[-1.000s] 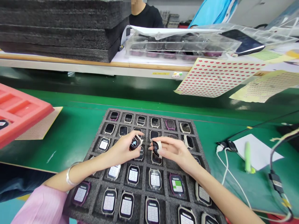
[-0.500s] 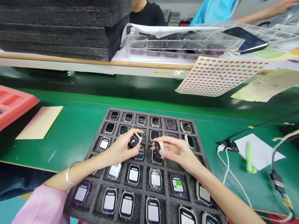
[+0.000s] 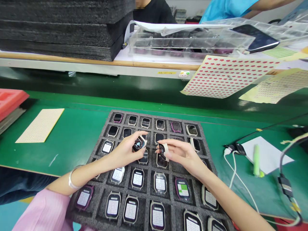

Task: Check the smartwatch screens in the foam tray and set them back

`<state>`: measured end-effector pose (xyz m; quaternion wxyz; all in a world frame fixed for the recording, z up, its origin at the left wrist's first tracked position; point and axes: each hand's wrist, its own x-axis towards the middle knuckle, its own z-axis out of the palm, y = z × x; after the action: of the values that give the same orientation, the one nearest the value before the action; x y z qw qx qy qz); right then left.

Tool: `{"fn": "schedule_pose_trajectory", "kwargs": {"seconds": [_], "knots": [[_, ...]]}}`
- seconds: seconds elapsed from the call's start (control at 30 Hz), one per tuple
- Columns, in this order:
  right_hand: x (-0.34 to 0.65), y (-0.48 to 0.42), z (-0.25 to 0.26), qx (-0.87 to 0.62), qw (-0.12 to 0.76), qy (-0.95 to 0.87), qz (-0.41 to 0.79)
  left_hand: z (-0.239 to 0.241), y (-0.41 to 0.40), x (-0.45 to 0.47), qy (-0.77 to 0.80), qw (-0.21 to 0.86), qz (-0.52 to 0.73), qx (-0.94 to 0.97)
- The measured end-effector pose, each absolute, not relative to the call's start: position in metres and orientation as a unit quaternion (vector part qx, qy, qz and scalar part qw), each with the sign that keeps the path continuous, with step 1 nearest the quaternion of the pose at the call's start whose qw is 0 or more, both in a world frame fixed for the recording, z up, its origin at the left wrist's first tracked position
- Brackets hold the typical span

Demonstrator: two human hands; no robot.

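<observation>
A grey foam tray lies on the green belt, its pockets filled with several small watch bodies. My left hand is closed on one watch body with a lit dial, held just above the tray's middle. My right hand pinches a second watch body with a white case, held on edge beside the first. The two hands are close together but apart. Watch bodies in the near rows show white grid screens; those in the far rows are dark.
A cream label sheet lies on the belt at left, a red tray beyond it. At right are cables, white paper with a green pen. Black foam stacks, clear trays and a red-dot sticker sheet sit on the far shelf, other people behind.
The red tray has slid out to the left on the belt, uncovering the cream label sheet. My hands stay over the tray, each still holding its watch body.
</observation>
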<state>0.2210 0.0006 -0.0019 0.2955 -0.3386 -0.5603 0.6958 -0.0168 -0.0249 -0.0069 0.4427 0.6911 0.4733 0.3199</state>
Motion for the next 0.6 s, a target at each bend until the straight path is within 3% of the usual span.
{"fn": "schedule_pose_trajectory", "kwargs": {"seconds": [0.6], "knots": [[0.2215,0.0014,-0.0030,-0.378,0.306,-0.567,0.665,-0.0080,-0.0231,-0.0213,0.496,0.384,0.345,0.698]]}}
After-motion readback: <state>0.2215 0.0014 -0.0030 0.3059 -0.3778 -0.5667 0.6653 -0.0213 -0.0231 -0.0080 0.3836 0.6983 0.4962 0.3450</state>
